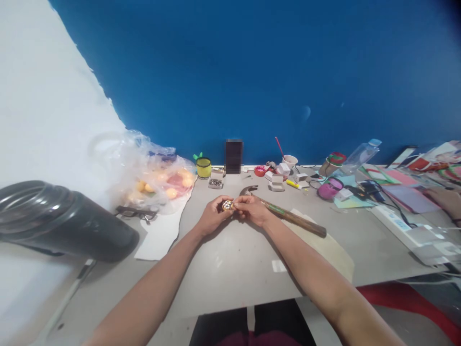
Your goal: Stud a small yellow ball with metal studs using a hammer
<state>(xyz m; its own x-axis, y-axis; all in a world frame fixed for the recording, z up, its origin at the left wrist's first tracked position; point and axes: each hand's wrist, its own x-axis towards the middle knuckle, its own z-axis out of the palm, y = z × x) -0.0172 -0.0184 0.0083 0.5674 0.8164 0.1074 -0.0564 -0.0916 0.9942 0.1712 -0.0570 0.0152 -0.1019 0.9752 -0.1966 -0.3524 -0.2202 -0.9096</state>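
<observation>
Between the fingers of my left hand (213, 215) is a small round piece (227, 205) with a yellow-gold rim and shiny silvery bits in its middle. My right hand (251, 209) is closed in a pinch at the piece's right edge. Whether its fingertips also hold something tiny is hidden. A claw hammer (295, 219) with a worn wooden handle lies just past and beside my right hand, partly covered by it. Beyond my left hand stands a small open box (215, 183) of shiny metallic bits.
A large dark bottle (72, 221) leans in at the left, near glasses (139, 212) and a plastic bag (154, 178) with orange balls. A phone (234, 156) stands against the wall. Rightward lie small boxes (276, 182), a yellow marker (293, 184), a power strip (403, 230) and another person's hand (444, 199).
</observation>
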